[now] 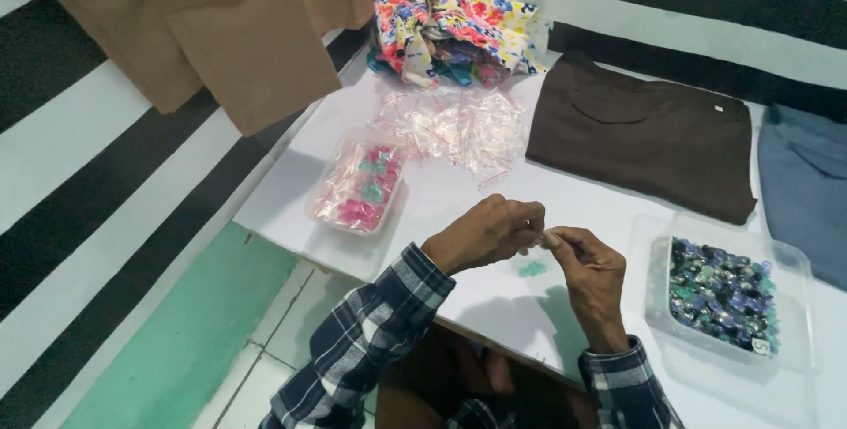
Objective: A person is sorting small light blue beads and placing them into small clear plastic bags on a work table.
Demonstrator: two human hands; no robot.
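Note:
My left hand (483,235) and my right hand (589,272) meet fingertip to fingertip above the white table (291,191), pinching a small clear plastic bag (545,237) between them. Its contents are too small to tell. A small teal bead (530,268) lies on the table just under my hands. To the right stands a clear tray (798,261) filled with blue, green and purple beads (722,295). To the left sits another clear tray (328,184) holding pink and teal packed beads (366,189). Both sleeves are dark plaid.
A heap of empty clear bags (463,129) lies behind the left tray. A folded brown garment (648,133), a grey-blue garment (810,191) and a floral cloth bundle (454,27) lie at the back. Tan fabric (221,32) hangs at top left. The floor is black-and-white striped.

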